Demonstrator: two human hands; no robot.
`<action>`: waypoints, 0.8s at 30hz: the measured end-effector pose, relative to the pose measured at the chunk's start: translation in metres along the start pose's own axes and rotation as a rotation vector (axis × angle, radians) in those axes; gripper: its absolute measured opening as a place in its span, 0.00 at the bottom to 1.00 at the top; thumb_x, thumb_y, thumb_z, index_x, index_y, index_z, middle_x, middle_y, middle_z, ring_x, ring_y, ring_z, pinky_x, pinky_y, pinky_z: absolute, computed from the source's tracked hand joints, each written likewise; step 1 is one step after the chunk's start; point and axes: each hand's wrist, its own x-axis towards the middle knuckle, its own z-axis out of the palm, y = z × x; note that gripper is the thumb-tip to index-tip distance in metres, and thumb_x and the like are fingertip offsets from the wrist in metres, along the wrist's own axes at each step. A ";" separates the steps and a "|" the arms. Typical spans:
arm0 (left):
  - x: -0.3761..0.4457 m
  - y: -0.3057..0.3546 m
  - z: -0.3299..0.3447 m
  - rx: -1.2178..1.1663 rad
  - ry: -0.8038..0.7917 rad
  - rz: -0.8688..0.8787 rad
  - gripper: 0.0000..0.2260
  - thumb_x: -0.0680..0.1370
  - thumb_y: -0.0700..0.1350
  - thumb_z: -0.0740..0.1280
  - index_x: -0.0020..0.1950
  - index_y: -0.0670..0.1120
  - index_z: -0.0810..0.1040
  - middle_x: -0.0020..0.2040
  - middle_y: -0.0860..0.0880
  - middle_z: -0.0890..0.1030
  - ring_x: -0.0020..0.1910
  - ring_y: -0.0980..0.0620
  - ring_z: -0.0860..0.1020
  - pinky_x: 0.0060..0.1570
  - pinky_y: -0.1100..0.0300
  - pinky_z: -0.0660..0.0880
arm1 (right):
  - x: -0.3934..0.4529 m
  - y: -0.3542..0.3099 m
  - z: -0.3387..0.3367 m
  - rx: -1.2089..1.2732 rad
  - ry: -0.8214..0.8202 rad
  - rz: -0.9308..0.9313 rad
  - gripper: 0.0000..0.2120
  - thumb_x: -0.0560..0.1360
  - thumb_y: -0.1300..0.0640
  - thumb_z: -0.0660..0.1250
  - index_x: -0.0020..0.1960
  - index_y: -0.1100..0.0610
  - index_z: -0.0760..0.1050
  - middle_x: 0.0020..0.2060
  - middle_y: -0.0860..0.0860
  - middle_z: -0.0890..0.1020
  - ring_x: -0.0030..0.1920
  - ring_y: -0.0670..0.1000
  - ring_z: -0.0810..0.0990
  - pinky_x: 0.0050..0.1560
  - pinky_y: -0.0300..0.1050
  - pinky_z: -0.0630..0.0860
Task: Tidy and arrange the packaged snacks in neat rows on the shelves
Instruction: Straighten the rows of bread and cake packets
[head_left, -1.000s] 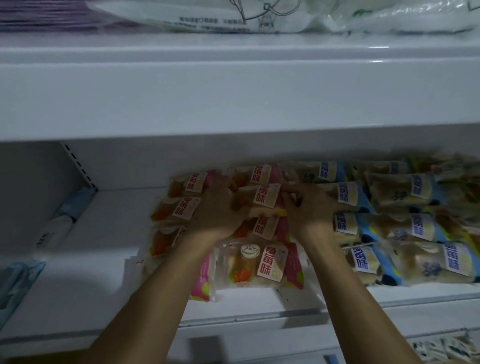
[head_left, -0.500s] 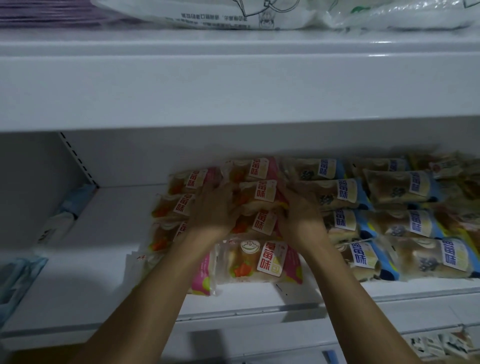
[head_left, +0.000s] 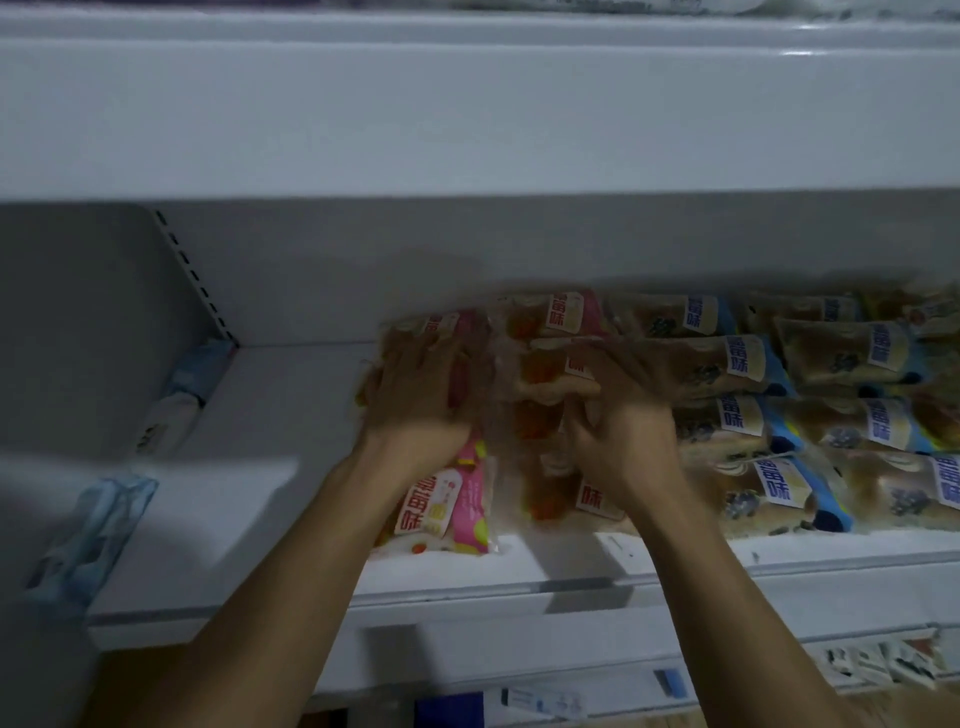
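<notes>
Glossy wrappers on painted shelving

The pink-edged snack packs (head_left: 457, 499) and blue-edged snack packs (head_left: 769, 488) under my fingers wear thin, shiny plastic film, clear over the bread, with matt paper-like labels. The white shelf (head_left: 519, 577) looks like smooth painted metal with a soft sheen, as does the shelf above (head_left: 467, 114).

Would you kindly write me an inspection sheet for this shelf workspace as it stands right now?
Surface: white metal shelf, bare at left.
Job's things: pink-edged clear snack packets in the middle, partly disordered; blue-edged clear snack packets in rows at right.
Clutter: pale blue wrapped packs on the left neighbouring shelf.
Grippers: left hand presses on the pink-edged packets; right hand, fingers curled, on packets beside it; grasp blurred.
Cables: nothing seen.
Surroundings: white upper shelf front; small packets below right.
</notes>
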 end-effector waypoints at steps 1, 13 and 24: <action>-0.005 -0.008 -0.008 -0.010 0.000 -0.027 0.25 0.78 0.57 0.66 0.74 0.52 0.72 0.75 0.48 0.70 0.75 0.44 0.66 0.74 0.44 0.64 | 0.000 -0.010 0.003 0.014 -0.013 -0.012 0.22 0.70 0.58 0.67 0.64 0.52 0.80 0.65 0.51 0.80 0.71 0.57 0.72 0.75 0.55 0.63; -0.044 -0.011 -0.034 -0.054 0.051 0.109 0.21 0.78 0.54 0.62 0.70 0.53 0.76 0.75 0.50 0.72 0.77 0.47 0.66 0.72 0.39 0.65 | -0.033 -0.010 -0.026 0.133 -0.043 0.060 0.28 0.75 0.54 0.67 0.74 0.52 0.69 0.74 0.51 0.71 0.77 0.55 0.65 0.75 0.61 0.64; -0.037 0.222 0.067 -0.178 -0.051 0.216 0.29 0.82 0.58 0.59 0.82 0.50 0.58 0.68 0.38 0.75 0.65 0.39 0.73 0.66 0.43 0.72 | -0.134 0.154 -0.201 -0.264 -0.236 0.443 0.38 0.82 0.41 0.58 0.83 0.54 0.46 0.83 0.48 0.46 0.82 0.52 0.39 0.80 0.58 0.53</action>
